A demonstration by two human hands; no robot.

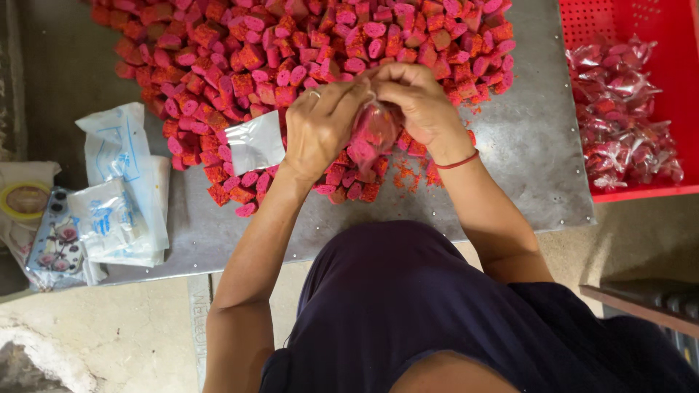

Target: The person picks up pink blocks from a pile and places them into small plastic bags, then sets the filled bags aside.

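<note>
Hundreds of pink-red pieces (291, 51) heaped on grey metal tabletop (539, 145) above pale concrete floor (109, 327); red crate (655, 22) at right. Left hand (318, 124) and right hand (419, 98) pinching small filled bag (373, 131) over heap's near edge.

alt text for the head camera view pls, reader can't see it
Seen from above, a person's left hand and right hand pinch the top of a small clear bag of pink-red pieces over a large pile of such pieces on a grey metal table. Filled bags lie in a red crate at right; empty plastic bags sit at left.
</note>
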